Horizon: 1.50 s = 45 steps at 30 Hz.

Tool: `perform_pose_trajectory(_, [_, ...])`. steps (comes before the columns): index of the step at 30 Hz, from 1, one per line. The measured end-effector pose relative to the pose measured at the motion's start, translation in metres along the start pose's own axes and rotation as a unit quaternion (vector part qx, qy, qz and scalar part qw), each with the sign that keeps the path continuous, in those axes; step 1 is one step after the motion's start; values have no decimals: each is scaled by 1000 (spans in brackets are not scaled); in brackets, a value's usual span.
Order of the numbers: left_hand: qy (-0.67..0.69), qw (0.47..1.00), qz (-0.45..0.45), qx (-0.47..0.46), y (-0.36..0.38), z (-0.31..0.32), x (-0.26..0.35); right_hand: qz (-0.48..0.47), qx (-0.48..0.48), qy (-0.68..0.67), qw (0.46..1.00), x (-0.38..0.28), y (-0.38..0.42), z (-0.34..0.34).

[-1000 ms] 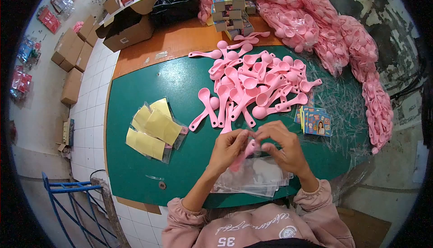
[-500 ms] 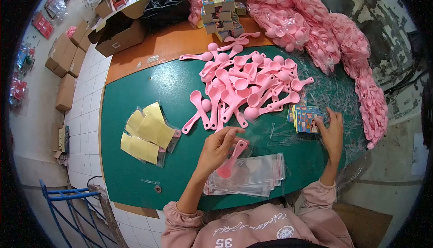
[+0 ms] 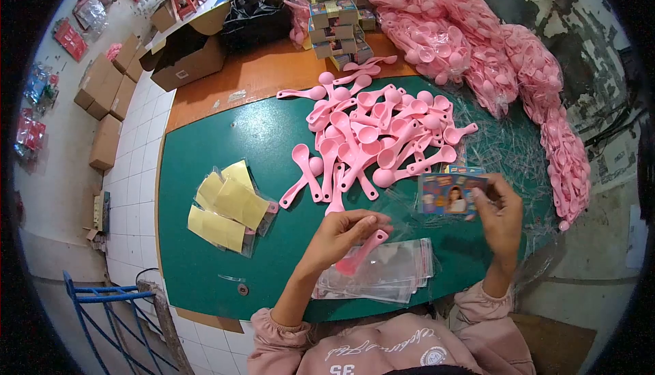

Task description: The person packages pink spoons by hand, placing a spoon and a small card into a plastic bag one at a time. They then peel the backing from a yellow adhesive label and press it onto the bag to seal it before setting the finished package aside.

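Observation:
A printed card (image 3: pixel 447 194), blue with a person's picture on it, is pinched in my right hand (image 3: pixel 501 214) between thumb and fingers. It is lifted in front of the small pile of matching cards (image 3: pixel 464 169), which it partly covers. My left hand (image 3: pixel 344 238) is closed with fingertips together on a clear plastic bag (image 3: pixel 390 228), whose thin film shows by the fingers. Just under that hand, a pink spoon (image 3: pixel 363 252) slants with its holed handle up and overlaps the stack of clear bags (image 3: pixel 409 269).
Loose pink spoons (image 3: pixel 368 133) are heaped mid-table. Several filled packs with yellow cards (image 3: pixel 235 201) lie at left. Scraps of clear film (image 3: pixel 505 143) cover the right side. Behind stand bundled cards (image 3: pixel 333 17) and big bags of spoons (image 3: pixel 477 54). An open carton (image 3: pixel 187 61) is back left.
My right hand has picked a card off the small pile and brought it up and left. My left hand stays near the spoon, slightly lower. The view has shifted a little.

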<state>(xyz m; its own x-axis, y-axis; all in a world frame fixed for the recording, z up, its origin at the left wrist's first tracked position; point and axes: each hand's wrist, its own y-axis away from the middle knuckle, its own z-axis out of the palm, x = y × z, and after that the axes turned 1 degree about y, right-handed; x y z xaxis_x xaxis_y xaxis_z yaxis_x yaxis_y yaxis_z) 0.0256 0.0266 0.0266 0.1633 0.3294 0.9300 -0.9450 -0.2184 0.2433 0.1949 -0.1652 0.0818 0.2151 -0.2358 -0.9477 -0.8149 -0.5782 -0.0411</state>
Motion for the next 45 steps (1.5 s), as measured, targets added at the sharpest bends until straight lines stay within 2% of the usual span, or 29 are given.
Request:
perform_pose_trajectory(4, [-16,1000,8,-5,2,1,0,-27,-19,-58,998,-15,3,30])
perform_pose_trajectory(6, [-41,999,17,-7,1,-1,-1,-45,-150,60,986,-29,0,26])
perform_pose_trajectory(8, [-65,998,24,-9,2,-1,-4,-27,-172,86,981,-33,-2,24])
perform_pose_trajectory(10, [-110,993,8,-36,3,0,-7,-88,-221,177,955,-30,-5,20])
perform_pose_trajectory(17, [-95,994,16,-55,4,6,-5,-133,-219,212,943,-32,-6,18])
perform_pose_trajectory(19, [-120,990,16,-73,4,7,-4,-156,-275,190,930,-28,-5,24])
perform_pose_trajectory(23, [-160,984,13,-73,5,12,0,-93,-334,177,921,-14,-10,38])
perform_pose_trajectory(25, [-181,981,32,-65,5,13,-7,-69,-405,155,898,-4,-11,45])
perform_pose_trajectory(26, [-202,976,50,-57,5,13,-9,-70,-407,155,898,3,-10,49])
perform_pose_trajectory(27, [-202,977,50,-56,7,12,-8,-124,-388,126,904,11,-8,54])
perform_pose_trajectory(28, [-222,974,31,-40,9,13,-6,-177,-368,97,908,15,-7,55])
perform_pose_trajectory(29, [-241,970,13,-26,10,12,-3,-177,-368,97,908,16,-6,54])
perform_pose_trajectory(30, [-241,970,13,-26,12,9,0,-96,-364,46,925,16,-6,51])
perform_pose_trajectory(31, [-257,964,7,-68,15,2,5,-14,-357,-5,934,17,-6,48])
perform_pose_trajectory(32, [-274,956,0,-110,18,-4,8,-14,-356,-6,934,18,-7,45])
perform_pose_trajectory(33, [-260,956,51,-123,18,-11,5,18,-331,35,943,17,-8,40])
perform_pose_trajectory(34, [-262,956,51,-123,20,-15,5,49,-305,75,948,18,-10,37])
perform_pose_trajectory(35, [-216,969,28,-115,21,-19,7,42,-303,-3,952,22,-8,36])
perform_pose_trajectory(36, [-168,980,5,-107,22,-20,9,43,-305,-5,951,20,-7,39])
perform_pose_trajectory(38, [-153,984,11,-96,22,-19,9,26,-308,-113,944,15,-3,45])
perform_pose_trajectory(39, [-150,986,6,-76,22,-19,8,26,-308,-113,944,12,-3,43])
perform_pose_trajectory(41, [-145,988,2,-57,20,-17,6,120,-316,-83,937,7,-3,40])
perform_pose_trajectory(43, [-73,995,19,-68,20,-15,4,103,-295,-67,948,20,-4,38])
perform_pose_trajectory(45, [-101,992,10,-72,21,-18,10,69,-255,-1,965,26,-5,40])
